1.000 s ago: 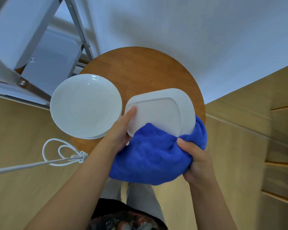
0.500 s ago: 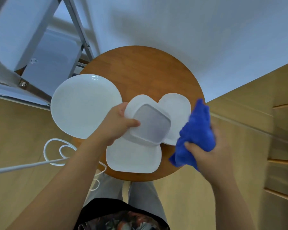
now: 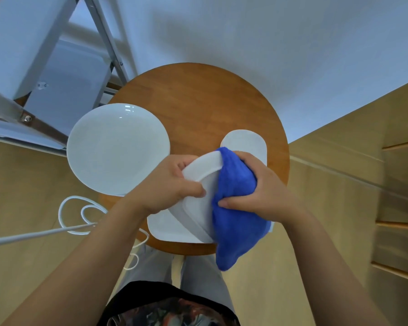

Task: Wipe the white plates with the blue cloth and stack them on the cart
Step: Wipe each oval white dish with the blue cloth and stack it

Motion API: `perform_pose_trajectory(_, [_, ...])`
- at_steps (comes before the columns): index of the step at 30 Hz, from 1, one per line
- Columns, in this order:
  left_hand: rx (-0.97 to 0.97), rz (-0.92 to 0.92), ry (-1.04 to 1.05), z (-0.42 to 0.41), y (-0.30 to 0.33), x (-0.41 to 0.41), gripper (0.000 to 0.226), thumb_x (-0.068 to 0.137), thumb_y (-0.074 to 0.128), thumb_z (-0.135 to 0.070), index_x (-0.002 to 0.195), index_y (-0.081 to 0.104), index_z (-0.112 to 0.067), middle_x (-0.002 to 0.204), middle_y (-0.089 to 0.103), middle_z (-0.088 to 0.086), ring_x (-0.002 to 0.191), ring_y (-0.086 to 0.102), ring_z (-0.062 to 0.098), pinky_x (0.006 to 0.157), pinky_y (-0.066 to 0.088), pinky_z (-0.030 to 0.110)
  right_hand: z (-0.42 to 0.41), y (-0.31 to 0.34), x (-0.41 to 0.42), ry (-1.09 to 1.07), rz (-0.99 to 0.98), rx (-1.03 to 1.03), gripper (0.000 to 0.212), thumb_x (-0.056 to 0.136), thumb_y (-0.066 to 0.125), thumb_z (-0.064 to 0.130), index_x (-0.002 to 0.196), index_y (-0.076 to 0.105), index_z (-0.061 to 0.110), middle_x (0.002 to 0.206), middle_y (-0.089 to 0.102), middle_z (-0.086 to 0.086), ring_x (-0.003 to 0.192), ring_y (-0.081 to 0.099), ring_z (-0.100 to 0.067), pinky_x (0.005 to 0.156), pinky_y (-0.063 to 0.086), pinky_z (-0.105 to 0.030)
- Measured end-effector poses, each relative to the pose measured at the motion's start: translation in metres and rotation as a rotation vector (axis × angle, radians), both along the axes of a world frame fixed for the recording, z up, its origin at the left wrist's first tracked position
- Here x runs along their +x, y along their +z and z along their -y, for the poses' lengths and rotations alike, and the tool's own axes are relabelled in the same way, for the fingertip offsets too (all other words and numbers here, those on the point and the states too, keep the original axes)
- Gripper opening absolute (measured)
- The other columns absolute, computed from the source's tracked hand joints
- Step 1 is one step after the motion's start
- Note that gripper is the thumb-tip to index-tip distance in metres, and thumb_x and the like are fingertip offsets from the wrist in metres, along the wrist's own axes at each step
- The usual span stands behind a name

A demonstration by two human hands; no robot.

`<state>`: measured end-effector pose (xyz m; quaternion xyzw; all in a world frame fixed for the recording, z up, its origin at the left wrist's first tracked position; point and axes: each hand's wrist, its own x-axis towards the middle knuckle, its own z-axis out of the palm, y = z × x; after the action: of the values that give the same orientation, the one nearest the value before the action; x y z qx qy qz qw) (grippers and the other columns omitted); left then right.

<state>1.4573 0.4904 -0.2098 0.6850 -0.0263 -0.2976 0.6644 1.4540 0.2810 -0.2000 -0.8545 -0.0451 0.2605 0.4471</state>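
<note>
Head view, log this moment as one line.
left hand: grips square plate | right hand: presses blue cloth on plate | step: wiping

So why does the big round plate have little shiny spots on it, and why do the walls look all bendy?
In the head view, the round plate shows small bright glints near its far rim, light bouncing off the glaze. The wide-angle lens bends the straight floor edges. Both hands, the left hand and right hand, look sharp, not blurred.

Blue cloth (image 3: 236, 208) covering a white plate (image 3: 199, 184), round white plate (image 3: 118, 149) lying at nine o'clock, orange-brown wooden table (image 3: 198, 100) showing beneath
</note>
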Motion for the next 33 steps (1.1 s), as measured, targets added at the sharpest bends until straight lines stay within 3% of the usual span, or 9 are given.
perform_pose_trajectory(5, [-0.124, -0.05, 0.224, -0.008, 0.003, 0.005, 0.04, 0.045, 0.072, -0.028, 0.085, 0.069, -0.023, 0.079, 0.069, -0.004, 0.079, 0.067, 0.016, 0.06, 0.055, 0.026, 0.012, -0.014, -0.013, -0.232, -0.057, 0.063, 0.076, 0.049, 0.077, 0.051, 0.119, 0.049, 0.046, 0.115, 0.058, 0.025, 0.104, 0.057, 0.005, 0.086, 0.049, -0.021])
perform_pose_trajectory(9, [-0.186, -0.1, 0.457, -0.001, 0.004, 0.011, 0.029, 0.053, 0.065, -0.006, 0.079, 0.067, -0.017, 0.074, 0.067, -0.001, 0.072, 0.066, 0.016, 0.059, 0.053, 0.031, 0.012, -0.025, -0.028, -0.449, -0.045, 0.296, 0.081, 0.062, 0.073, 0.038, 0.136, 0.043, 0.037, 0.134, 0.053, 0.013, 0.12, 0.053, -0.009, 0.101, 0.046, -0.036])
perform_pose_trajectory(15, [-0.398, -0.304, 0.771, 0.045, -0.004, -0.002, 0.027, 0.066, 0.063, 0.001, 0.084, 0.071, -0.019, 0.081, 0.072, -0.001, 0.081, 0.067, 0.02, 0.069, 0.056, 0.033, -0.019, -0.043, -0.045, -0.923, -0.252, 0.741, 0.057, 0.077, 0.069, 0.02, 0.131, 0.05, 0.025, 0.12, 0.067, -0.005, 0.11, 0.064, -0.025, 0.085, 0.056, -0.036])
perform_pose_trajectory(18, [-0.281, -0.177, 0.635, 0.063, -0.001, -0.008, 0.031, 0.064, 0.066, -0.008, 0.073, 0.075, -0.036, 0.073, 0.072, -0.011, 0.075, 0.069, 0.008, 0.068, 0.058, 0.027, -0.028, -0.044, -0.037, -1.052, -0.214, 0.732, 0.044, 0.087, 0.063, 0.01, 0.129, 0.054, 0.022, 0.119, 0.066, -0.008, 0.11, 0.063, -0.026, 0.095, 0.051, -0.044])
perform_pose_trajectory(21, [-0.226, -0.078, 0.497, 0.047, 0.0, 0.0, 0.028, 0.063, 0.07, -0.014, 0.08, 0.075, -0.037, 0.08, 0.073, -0.011, 0.082, 0.07, 0.008, 0.063, 0.055, 0.025, -0.008, -0.041, -0.03, -1.046, -0.224, 0.738, 0.039, 0.09, 0.058, 0.01, 0.129, 0.054, 0.013, 0.12, 0.065, -0.011, 0.111, 0.063, -0.026, 0.085, 0.055, -0.036])
perform_pose_trajectory(25, [-0.412, -0.249, 0.381, 0.026, -0.004, -0.002, 0.042, 0.065, 0.069, -0.008, 0.101, 0.066, -0.028, 0.094, 0.073, -0.004, 0.092, 0.069, 0.015, 0.068, 0.056, 0.027, 0.021, -0.035, -0.025, -1.003, -0.242, 0.824, 0.053, 0.079, 0.063, 0.017, 0.131, 0.052, 0.011, 0.119, 0.065, -0.009, 0.109, 0.064, -0.024, 0.077, 0.056, -0.03])
perform_pose_trajectory(29, [-0.369, -0.295, 0.282, 0.016, -0.004, -0.006, 0.067, 0.061, 0.075, 0.0, 0.122, 0.058, -0.022, 0.11, 0.067, 0.006, 0.108, 0.063, 0.026, 0.074, 0.057, 0.034, 0.034, -0.03, -0.024, -0.934, -0.32, 0.863, 0.065, 0.071, 0.062, 0.016, 0.134, 0.049, 0.009, 0.122, 0.064, -0.011, 0.108, 0.064, -0.023, 0.078, 0.056, -0.029])
perform_pose_trajectory(31, [-0.38, -0.322, 0.18, 0.003, -0.003, -0.006, 0.077, 0.058, 0.085, -0.013, 0.128, 0.054, -0.018, 0.113, 0.066, 0.008, 0.109, 0.062, 0.029, 0.074, 0.057, 0.034, 0.041, -0.03, -0.026, -0.934, -0.34, 0.891, 0.062, 0.066, 0.064, 0.016, 0.127, 0.053, 0.009, 0.11, 0.07, -0.008, 0.099, 0.068, -0.021, 0.072, 0.056, -0.027])
perform_pose_trajectory(33, [-0.473, -0.375, 0.053, -0.013, -0.001, -0.002, 0.072, 0.048, 0.092, -0.034, 0.114, 0.067, -0.02, 0.103, 0.071, 0.005, 0.098, 0.068, 0.024, 0.071, 0.057, 0.032, 0.049, -0.027, -0.025, -0.909, -0.362, 0.871, 0.061, 0.067, 0.062, 0.015, 0.127, 0.053, 0.009, 0.103, 0.073, -0.006, 0.093, 0.07, -0.019, 0.069, 0.057, -0.026])
